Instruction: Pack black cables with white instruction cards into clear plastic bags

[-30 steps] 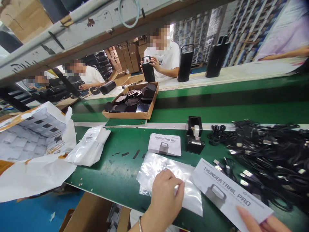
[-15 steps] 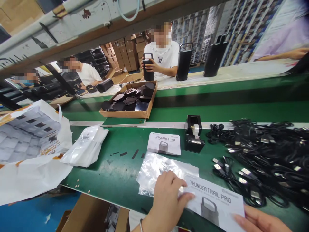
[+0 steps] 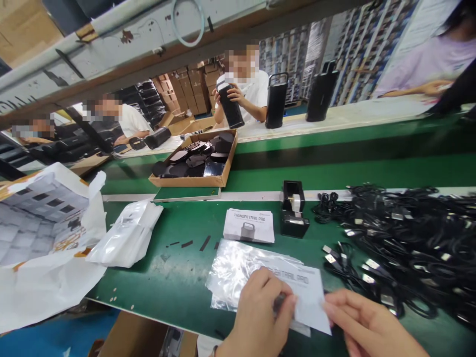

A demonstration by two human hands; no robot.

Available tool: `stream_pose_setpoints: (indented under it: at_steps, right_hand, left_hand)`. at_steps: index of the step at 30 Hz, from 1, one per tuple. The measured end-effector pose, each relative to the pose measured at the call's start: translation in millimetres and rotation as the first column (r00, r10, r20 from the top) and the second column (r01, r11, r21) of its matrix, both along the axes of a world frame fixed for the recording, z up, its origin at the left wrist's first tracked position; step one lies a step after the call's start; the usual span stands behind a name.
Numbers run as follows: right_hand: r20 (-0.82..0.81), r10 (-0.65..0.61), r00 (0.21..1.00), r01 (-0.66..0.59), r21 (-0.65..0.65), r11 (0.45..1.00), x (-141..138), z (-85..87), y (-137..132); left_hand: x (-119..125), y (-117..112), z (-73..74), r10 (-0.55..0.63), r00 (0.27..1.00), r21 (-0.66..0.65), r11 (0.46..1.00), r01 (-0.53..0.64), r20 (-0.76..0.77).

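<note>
My right hand [image 3: 366, 322] is pinching the right edge of a printed leaflet [image 3: 312, 297], finger and thumb clamped on it; my left hand [image 3: 262, 315] is hovering close over the leaflet's left part, thumb and forefinger close together, though I cannot tell whether they are gripping paper, plastic or both; the leaflet is overlapping some clear bags [image 3: 234, 267] on the green table [image 3: 178, 277], its print looking hazy; whether it is sitting inside one I cannot tell; black cables [image 3: 401, 238] are sprawling at right; beyond the bags, a leaflet stack [image 3: 248, 232] is lying just beside a tape dispenser [image 3: 293, 208]; farther off, a cardboard tray [image 3: 228, 171] is holding dark parts [image 3: 197, 160]; across the bench, a co-worker [image 3: 256, 89] in white is holding a black speaker [image 3: 230, 106], tilted.
</note>
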State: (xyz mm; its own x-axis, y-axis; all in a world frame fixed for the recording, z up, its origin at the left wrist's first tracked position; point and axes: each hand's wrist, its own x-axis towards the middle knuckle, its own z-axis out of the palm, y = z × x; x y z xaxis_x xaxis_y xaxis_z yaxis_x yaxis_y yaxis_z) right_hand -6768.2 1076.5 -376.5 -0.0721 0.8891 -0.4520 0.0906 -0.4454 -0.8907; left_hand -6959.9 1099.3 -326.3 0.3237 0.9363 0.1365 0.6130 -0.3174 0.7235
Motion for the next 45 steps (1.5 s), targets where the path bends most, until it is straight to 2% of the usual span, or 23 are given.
stream_pose_setpoints:
  at_steps: [2,3,6,9,11,13,14,15,16,17,19,20,21,22,23,25,28,30,34,38,40,42,45]
  right_hand:
    - [0.146,0.016,0.989,-0.042,0.172,0.984,-22,10.0,10]
    - [0.249,0.022,0.968,-0.092,0.275,0.957,-32,14.8,13]
    - [0.589,-0.034,0.807,-0.309,0.471,0.827,-41,24.3,22]
    - [0.803,-0.273,0.530,-0.426,0.530,0.733,-18,24.8,30]
    - [0.863,-0.394,0.318,-0.503,0.505,0.701,5,23.0,37]
    - [0.898,-0.398,0.187,-0.583,0.427,0.691,23,23.6,43]
    - [0.913,-0.373,0.167,-0.608,0.393,0.689,29,25.8,45]
    - [0.918,-0.347,0.190,-0.610,0.388,0.691,33,29.6,46]
    - [0.911,-0.327,0.250,-0.576,0.411,0.707,34,34.5,45]
    - [0.885,-0.313,0.344,-0.493,0.454,0.742,33,40.2,43]
    - [0.734,-0.310,0.605,-0.188,0.510,0.840,26,50.3,36]
    - [0.602,-0.324,0.730,-0.011,0.484,0.875,20,53.2,32]
    - [0.454,-0.344,0.822,0.137,0.430,0.893,13,54.0,28]
    - [0.305,-0.365,0.880,0.247,0.363,0.898,6,52.5,24]
    - [0.170,-0.390,0.905,0.329,0.302,0.894,-1,49.0,20]
    - [-0.016,-0.440,0.898,0.434,0.199,0.878,-13,38.4,15]
    - [-0.129,-0.509,0.851,0.522,0.099,0.847,-22,24.4,11]
    - [-0.146,-0.521,0.841,0.535,0.087,0.840,-25,20.8,9]
    - [-0.096,-0.470,0.877,0.480,0.160,0.863,-35,19.8,6]
    - [-0.013,-0.389,0.921,0.384,0.206,0.900,-54,14.2,1]
    - [0.032,-0.278,0.960,0.267,0.189,0.945,-61,16.0,-2]
    - [0.067,-0.105,0.992,0.089,0.209,0.974,-64,26.2,-1]
    - [0.139,0.127,0.982,-0.166,0.325,0.931,-60,54.8,7]
  left_hand:
    - [2,0,-2.1,-0.021,0.997,-0.011,1.000,0.022,0.074]
    - [3,-1,-4.1,-0.037,0.993,-0.005,0.999,0.038,0.110]
    - [4,-1,-12.0,-0.074,0.985,0.032,0.997,0.070,0.155]
    - [4,-1,-20.1,-0.045,0.997,0.052,0.998,0.042,0.061]
    - [4,0,-24.2,-0.022,0.998,0.079,0.997,0.026,-0.055]
    - [5,0,-26.0,-0.008,0.988,0.113,0.993,0.026,-0.155]
    - [5,0,-25.7,-0.001,0.982,0.119,0.993,0.023,-0.187]
    - [6,1,-24.7,0.003,0.979,0.116,0.993,0.021,-0.202]
    - [6,1,-23.1,0.006,0.979,0.101,0.995,0.015,-0.202]
    - [6,1,-21.2,0.008,0.982,0.079,0.997,0.007,-0.187]
    - [6,2,-17.2,0.017,0.991,0.033,0.999,-0.012,-0.136]
    - [5,2,-15.6,0.022,0.994,0.015,1.000,-0.020,-0.108]
    - [4,1,-14.4,0.028,0.996,0.000,1.000,-0.028,-0.082]
    - [4,1,-13.6,0.037,0.998,-0.012,0.999,-0.038,-0.060]
    - [3,1,-13.1,0.047,0.998,-0.026,0.999,-0.048,-0.039]
    - [2,1,-12.6,0.084,0.996,-0.065,0.994,-0.083,0.014]
    - [3,0,-11.7,0.167,0.978,-0.124,0.981,-0.152,0.121]
    - [4,-1,-11.3,0.199,0.964,-0.134,0.975,-0.177,0.178]
    - [6,-3,-11.7,0.171,0.953,-0.082,0.984,-0.155,0.249]
    - [7,-4,-11.7,0.152,0.961,-0.002,0.988,-0.155,0.230]
    - [7,-5,-10.5,0.153,0.967,0.037,0.986,-0.163,0.202]
    - [7,-5,-7.5,0.160,0.966,0.069,0.982,-0.177,0.204]
    - [6,-3,2.3,0.167,0.951,0.084,0.977,-0.195,0.262]
